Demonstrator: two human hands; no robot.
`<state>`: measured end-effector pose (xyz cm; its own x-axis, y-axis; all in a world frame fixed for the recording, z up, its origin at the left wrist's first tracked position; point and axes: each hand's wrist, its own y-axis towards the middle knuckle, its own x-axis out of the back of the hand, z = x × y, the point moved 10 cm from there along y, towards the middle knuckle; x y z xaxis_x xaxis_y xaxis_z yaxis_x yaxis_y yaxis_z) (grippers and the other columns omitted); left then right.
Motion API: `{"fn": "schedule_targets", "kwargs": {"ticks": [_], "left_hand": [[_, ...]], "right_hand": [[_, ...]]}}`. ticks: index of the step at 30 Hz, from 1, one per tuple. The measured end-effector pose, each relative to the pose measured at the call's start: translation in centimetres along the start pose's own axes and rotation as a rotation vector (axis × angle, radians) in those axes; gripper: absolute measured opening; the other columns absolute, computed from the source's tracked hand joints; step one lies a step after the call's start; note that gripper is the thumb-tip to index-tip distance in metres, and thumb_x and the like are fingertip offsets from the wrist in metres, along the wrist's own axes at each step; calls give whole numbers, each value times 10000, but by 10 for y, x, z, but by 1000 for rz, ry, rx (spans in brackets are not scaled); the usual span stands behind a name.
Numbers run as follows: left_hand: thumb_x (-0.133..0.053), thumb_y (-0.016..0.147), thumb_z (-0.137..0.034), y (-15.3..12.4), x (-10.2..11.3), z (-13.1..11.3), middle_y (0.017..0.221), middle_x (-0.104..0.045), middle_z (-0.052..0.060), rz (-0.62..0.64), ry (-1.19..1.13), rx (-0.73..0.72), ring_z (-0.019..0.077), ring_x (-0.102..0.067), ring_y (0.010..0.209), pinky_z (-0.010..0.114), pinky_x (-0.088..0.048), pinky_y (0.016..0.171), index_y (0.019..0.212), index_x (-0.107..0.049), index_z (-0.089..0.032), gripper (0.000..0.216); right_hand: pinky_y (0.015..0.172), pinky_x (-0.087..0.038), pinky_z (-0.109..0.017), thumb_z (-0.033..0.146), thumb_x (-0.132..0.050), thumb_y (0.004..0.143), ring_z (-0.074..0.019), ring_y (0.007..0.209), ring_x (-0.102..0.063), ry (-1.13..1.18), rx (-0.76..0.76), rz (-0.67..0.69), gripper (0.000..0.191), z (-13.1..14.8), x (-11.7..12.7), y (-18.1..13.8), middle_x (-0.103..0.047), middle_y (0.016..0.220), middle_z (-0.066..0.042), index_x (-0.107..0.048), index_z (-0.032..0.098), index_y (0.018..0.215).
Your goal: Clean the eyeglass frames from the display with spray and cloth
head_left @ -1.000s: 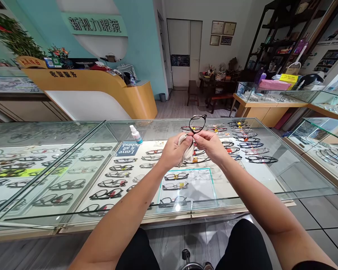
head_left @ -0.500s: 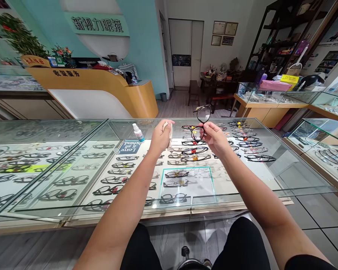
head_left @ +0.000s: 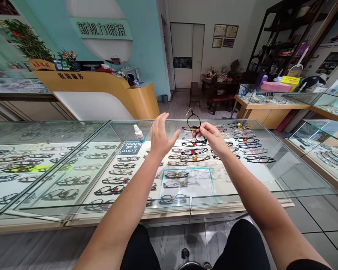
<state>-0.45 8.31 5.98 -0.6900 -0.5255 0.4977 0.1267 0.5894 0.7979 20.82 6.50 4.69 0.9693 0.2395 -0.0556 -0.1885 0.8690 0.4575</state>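
Note:
Over the glass display case, my right hand (head_left: pixel 213 138) pinches a pair of dark round-rimmed eyeglasses (head_left: pixel 194 120). One rim stands above my fingers, and the other is partly behind them. My left hand (head_left: pixel 162 135) is open, its thumb and fingers spread apart, a short way left of the eyeglasses and not touching them. No cloth shows in it, though its far side is hidden from me. A small white spray bottle (head_left: pixel 139 134) with a blue-green label stands on the glass left of my left hand.
Beneath me the glass case (head_left: pixel 233 198) holds several rows of eyeglass frames. A dark blue sign (head_left: pixel 131 147) lies near the bottle. Beyond stand a wooden counter (head_left: pixel 144 99) and another display case (head_left: pixel 259 98) with a pink item on top. My knees are close to the case's front edge.
My left hand has gone from gripping a pale cloth to spread fingers, and the cloth is out of sight. My right hand has turned and tilted the eyeglasses, moving them slightly left.

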Motion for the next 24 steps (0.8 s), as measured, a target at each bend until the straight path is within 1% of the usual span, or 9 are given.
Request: {"fn": "schedule_targets", "kwargs": {"ticks": [1,3,6,9,13,18,20,22,24], "left_hand": [[-709,998,-581,-1,6,-17,1711,-526,230,-50,-34,-99,387,-484,1607,568,-362,1336,1648,-457,-190,800],[-764,973,-607,-6,10,-43,1725,-524,227,-87,-66,-239,388,-481,1622,559,-345,1351,1669,-449,-202,865],[-767,991,-598,-13,5,-63,1692,-582,210,-32,-85,-293,389,-505,1616,545,-366,1335,1665,-490,-219,821],[-734,1024,-595,-15,0,-65,1612,-668,188,18,-90,-257,387,-571,1564,526,-408,1289,1592,-593,-231,689],[-736,1023,-619,-13,5,-62,1470,-764,180,-36,-79,-261,381,-667,1458,497,-451,1217,1479,-675,-215,612],[-717,1035,-639,-14,9,-64,1283,-835,129,-95,-74,-334,326,-767,1280,456,-498,1095,1324,-734,-237,495],[-744,1021,-631,-15,12,-66,1244,-842,118,-137,-69,-356,314,-783,1226,448,-504,1053,1288,-740,-243,471],[-778,994,-637,-16,16,-67,1216,-843,112,-180,-62,-347,314,-788,1186,446,-507,1022,1263,-738,-246,477],[-807,968,-645,-16,19,-65,1200,-841,108,-209,-59,-315,317,-787,1161,447,-510,1005,1252,-729,-246,496]], "right_hand": [[892,-512,-336,702,-791,924,-203,939,-713,-26,17,22,477,1,-2,0,-755,884,-28,-654,246,900],[921,-506,-348,694,-766,951,-201,923,-692,-78,39,57,469,1,-5,-1,-743,878,-25,-673,238,889],[889,-489,-351,704,-743,959,-191,855,-634,-159,48,73,489,-1,-7,-2,-710,864,-17,-688,230,854],[850,-462,-348,653,-723,987,-184,814,-599,-212,48,69,456,-3,-6,-2,-690,848,-13,-681,226,834],[814,-439,-349,573,-697,1015,-181,777,-579,-228,49,80,396,-1,-8,-5,-690,820,-10,-664,226,826],[794,-429,-350,566,-677,1029,-181,772,-552,-275,63,81,392,1,-13,-7,-680,818,-8,-662,235,818],[842,-454,-354,589,-715,1006,-190,832,-582,-247,101,-12,366,4,-2,-5,-673,866,-6,-645,249,891],[870,-477,-353,646,-728,986,-196,880,-599,-206,153,-194,405,7,21,-4,-658,904,-4,-584,269,945],[834,-481,-348,715,-655,1011,-191,835,-574,-210,187,-358,463,9,45,-4,-630,874,-1,-530,279,918]]}}
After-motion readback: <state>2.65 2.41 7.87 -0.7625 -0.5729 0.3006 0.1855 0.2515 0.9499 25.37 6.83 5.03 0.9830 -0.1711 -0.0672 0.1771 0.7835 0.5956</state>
